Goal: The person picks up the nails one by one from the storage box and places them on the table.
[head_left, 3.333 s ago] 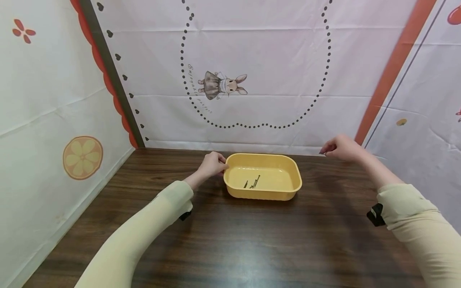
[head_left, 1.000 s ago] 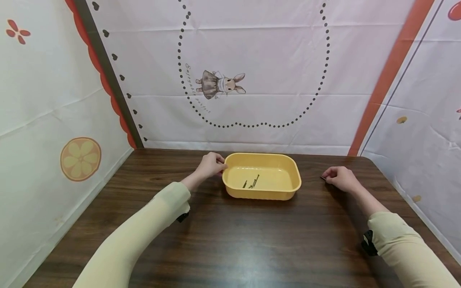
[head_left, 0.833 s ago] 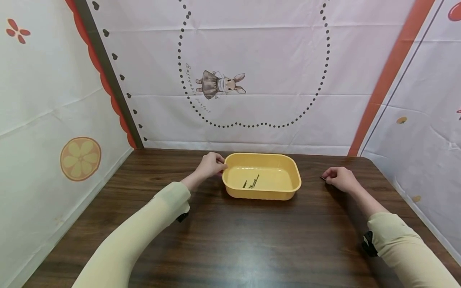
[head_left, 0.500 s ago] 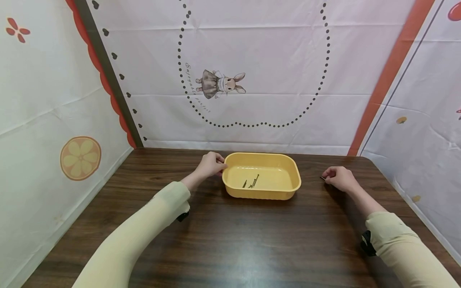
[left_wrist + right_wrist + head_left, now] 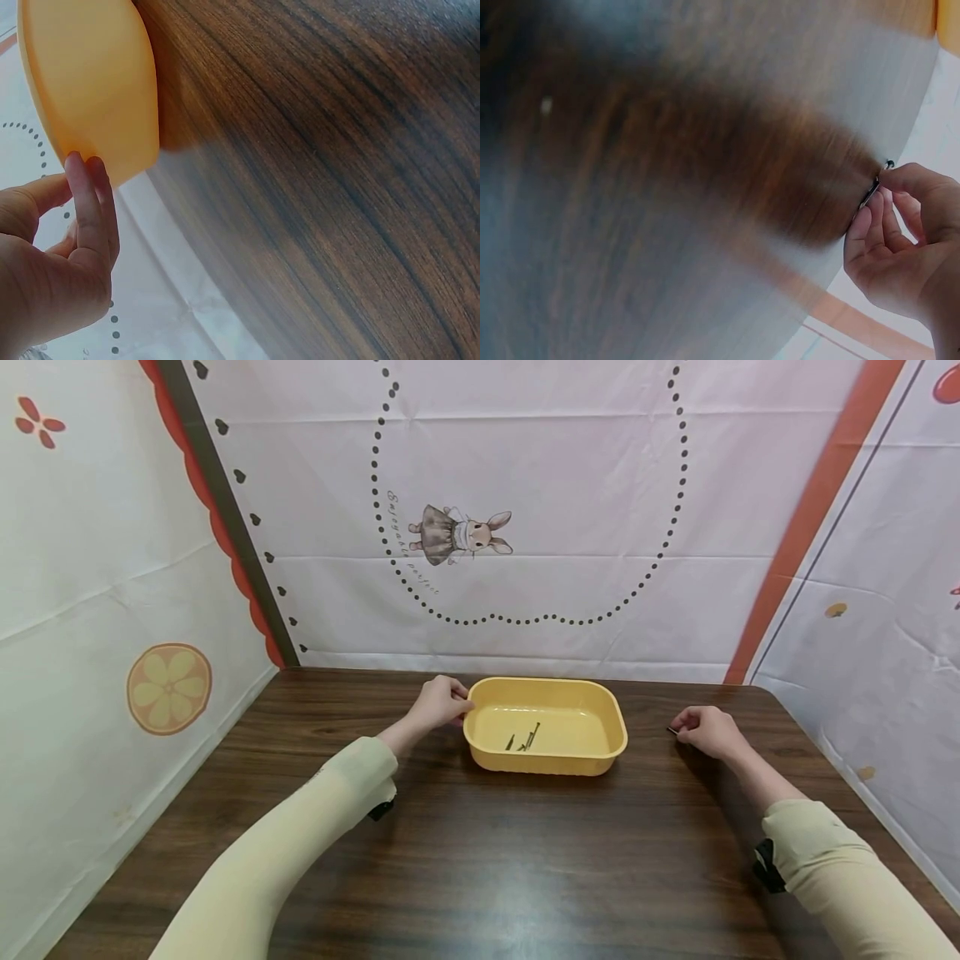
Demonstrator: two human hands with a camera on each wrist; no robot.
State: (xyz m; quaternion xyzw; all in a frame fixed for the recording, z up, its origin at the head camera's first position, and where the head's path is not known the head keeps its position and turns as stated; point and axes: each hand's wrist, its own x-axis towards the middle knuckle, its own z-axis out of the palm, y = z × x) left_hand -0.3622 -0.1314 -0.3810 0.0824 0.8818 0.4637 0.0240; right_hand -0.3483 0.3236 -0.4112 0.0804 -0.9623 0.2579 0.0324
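My left hand (image 5: 437, 703) pinches the left rim of a yellow plastic basin (image 5: 542, 765). In the left wrist view its fingertips (image 5: 77, 166) press the outer wall near the rim. Inside the basin, toward the front left, lie a few thin dark pieces (image 5: 531, 737), too small to identify. Right of the basin, my right hand (image 5: 708, 731) pinches a small slim black-and-silver piece (image 5: 867, 196) between thumb and fingers, low at the tabletop. That piece has a small dark knob at one end; the fingers cover part of it.
Everything stands on a dark wood-grain table (image 5: 517, 860). A printed white cloth (image 5: 562, 485) hangs behind its back edge, and similar cloth covers both sides. The basin is near the back edge.
Since the earliest frame, my right hand has come down from above the table's back edge to the tabletop, with the slim piece still pinched. Over the last second, nothing visibly moves.
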